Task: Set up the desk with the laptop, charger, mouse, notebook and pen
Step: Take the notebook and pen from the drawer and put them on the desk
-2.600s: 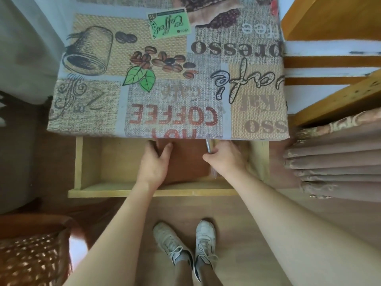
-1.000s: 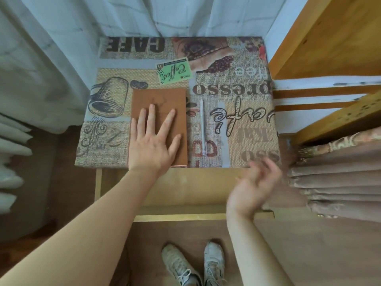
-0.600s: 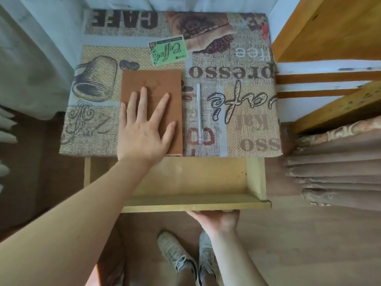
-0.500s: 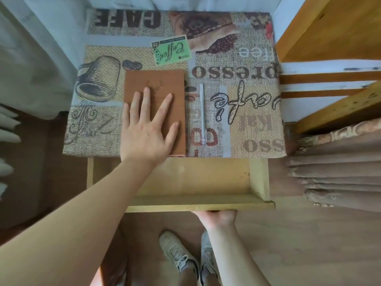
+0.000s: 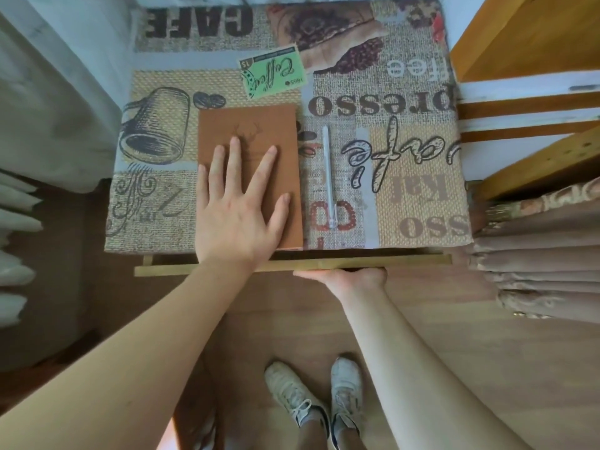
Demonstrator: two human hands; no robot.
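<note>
Right hand (image 5: 344,279) at 6 o'clock on drawer front (image 5: 292,265), fingers prob. hooked under (hidden), so push square & slow w/ left hand (image 5: 238,216) flat, fingers spread, steadying notebook (image 5: 259,138); pen (image 5: 327,177) just beside at 3 o'clock.

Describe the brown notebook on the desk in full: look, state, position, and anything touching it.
The notebook is closed, with a plain brown, leather-like cover embossed with a faint deer head. It lies flat on the patterned tablecloth near the desk's front edge, left of the pen and apart from it. The left hand rests flat on it.
</note>
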